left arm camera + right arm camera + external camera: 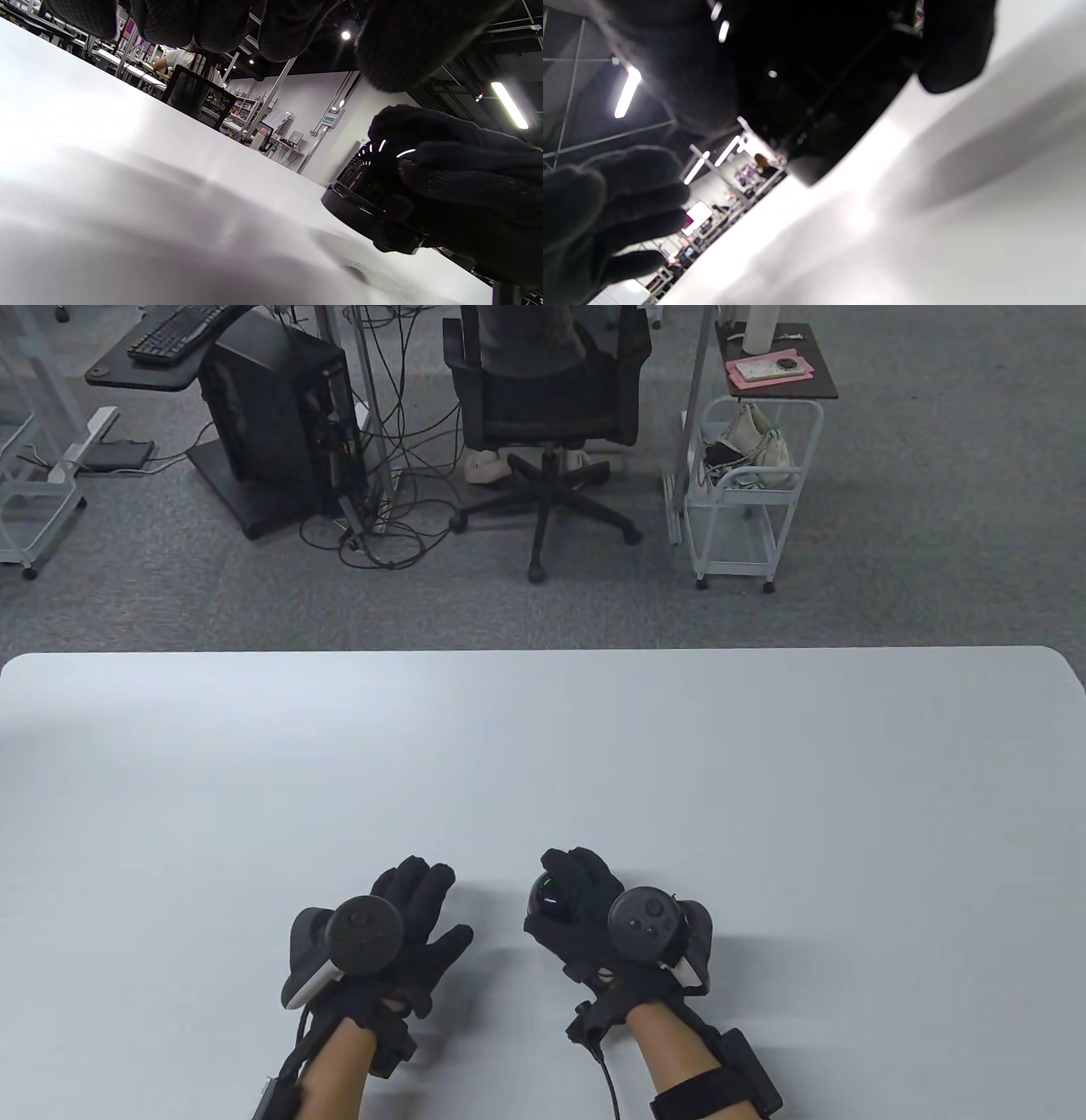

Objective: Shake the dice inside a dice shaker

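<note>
The dice shaker [550, 897] is a glossy black domed cup on a wider black base. My right hand [585, 903] grips it from above and holds it tilted just over the white table [543, 746]; in the left wrist view the shaker [373, 199] hangs clear of the surface with its base edge lowest. It fills the top of the right wrist view [814, 76]. The dice inside are hidden. My left hand [416, 912] is empty beside it, to the left, fingers spread above the table.
The table's far edge runs across the middle of the table view. Beyond it stand an office chair [543, 415], a computer tower [271, 424] with loose cables, and a white cart [747, 492].
</note>
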Motion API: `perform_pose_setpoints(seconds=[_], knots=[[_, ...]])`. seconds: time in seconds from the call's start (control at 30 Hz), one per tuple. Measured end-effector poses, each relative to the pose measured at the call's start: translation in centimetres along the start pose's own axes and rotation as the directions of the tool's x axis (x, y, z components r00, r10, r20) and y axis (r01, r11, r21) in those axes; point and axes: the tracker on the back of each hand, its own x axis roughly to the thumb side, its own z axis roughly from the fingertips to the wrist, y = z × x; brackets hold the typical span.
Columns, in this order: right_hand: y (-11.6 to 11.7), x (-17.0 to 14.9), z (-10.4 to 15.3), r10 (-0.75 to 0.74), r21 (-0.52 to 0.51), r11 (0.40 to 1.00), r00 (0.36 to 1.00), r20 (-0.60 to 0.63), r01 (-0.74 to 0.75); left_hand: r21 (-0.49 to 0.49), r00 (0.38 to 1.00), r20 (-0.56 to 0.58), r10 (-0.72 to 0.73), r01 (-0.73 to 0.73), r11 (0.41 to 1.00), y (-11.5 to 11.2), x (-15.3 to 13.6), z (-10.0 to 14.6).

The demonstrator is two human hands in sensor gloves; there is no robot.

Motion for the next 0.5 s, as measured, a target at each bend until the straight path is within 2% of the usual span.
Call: perform_pose_setpoints(seconds=[0.07, 0.13, 0.23, 0.27, 0.3, 0.33, 0.37, 0.4, 0.5], knots=[[-1.2, 1.2, 0.4, -0.03, -0.073, 0.997, 0.996, 0.086, 0.036, 0.004, 1.0, 0.001, 0.002, -0.002, 1.0, 0.0, 0.0, 0.0], [-4.3, 4.2, 1.4, -0.085, -0.244, 0.956, 0.951, 0.298, 0.163, 0.011, 1.0, 0.0, 0.004, -0.004, 1.0, 0.1, 0.0, 0.1], [-6.6, 6.9, 2.8, -0.065, -0.326, 0.913, 0.876, 0.479, 0.246, 0.009, 1.0, 0.0, 0.004, -0.004, 1.0, 0.1, 0.0, 0.0], [-6.3, 6.5, 2.6, -0.059, -0.302, 0.928, 0.887, 0.457, 0.217, 0.005, 1.0, 0.002, 0.002, -0.002, 1.0, 0.0, 0.0, 0.0], [-5.2, 5.2, 2.0, -0.046, -0.252, 0.957, 0.93, 0.366, 0.146, 0.003, 1.0, 0.004, 0.0, 0.0, 1.0, 0.0, 0.1, 0.0], [-3.5, 3.2, 1.5, -0.04, -0.196, 0.977, 0.975, 0.218, 0.084, 0.002, 1.0, 0.006, 0.0, 0.0, 1.0, 0.0, 0.1, 0.0], [-2.7, 2.1, 1.3, -0.039, -0.169, 0.984, 0.989, 0.145, 0.063, 0.002, 1.0, 0.008, 0.001, -0.001, 1.0, -0.1, 0.1, 0.0], [-1.6, 0.7, 0.9, -0.027, -0.093, 0.995, 0.995, 0.092, 0.035, 0.001, 1.0, 0.011, 0.002, -0.002, 1.0, -0.1, 0.1, 0.0], [-1.2, 0.3, 0.5, -0.042, -0.076, 0.996, 0.997, 0.069, 0.047, 0.012, 1.0, 0.013, 0.007, -0.007, 1.0, 0.2, 0.1, 0.1]])
